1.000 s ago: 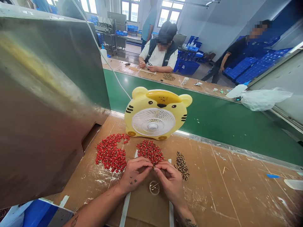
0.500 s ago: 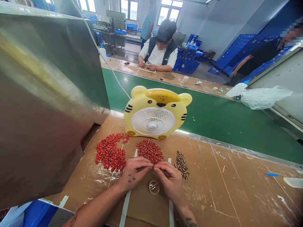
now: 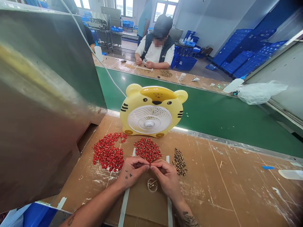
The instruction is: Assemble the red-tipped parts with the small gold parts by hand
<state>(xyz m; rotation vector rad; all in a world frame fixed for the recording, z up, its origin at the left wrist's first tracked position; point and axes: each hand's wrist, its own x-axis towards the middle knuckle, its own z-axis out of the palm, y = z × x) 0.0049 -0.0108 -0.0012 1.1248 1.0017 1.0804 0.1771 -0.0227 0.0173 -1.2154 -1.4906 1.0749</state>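
Note:
Over the brown cardboard, my left hand (image 3: 133,171) and my right hand (image 3: 167,176) meet fingertip to fingertip. Both are closed in a pinch around a tiny piece with some red on it, mostly covered by the fingers. Just beyond them lies a heap of small red pieces with metal ends (image 3: 148,149). A larger red heap (image 3: 107,153) spreads to the left of my left hand. Small dark and gold beads (image 3: 180,162) are piled right of my right hand. Below the fingertips sits a small clear round dish (image 3: 152,185) with a thin stick in it.
A yellow tiger-faced fan (image 3: 151,110) stands behind the heaps, before a green partition (image 3: 213,116). A large metal cabinet (image 3: 47,94) blocks the left side. Across the partition a person (image 3: 155,47) works at another bench. A plastic bag (image 3: 258,93) and a white bottle (image 3: 234,85) lie at right.
The view has shifted slightly, so the scene sits a little further left. My hands stay pinched together; a bit of red now shows between the fingertips. A person at the far right has left view.

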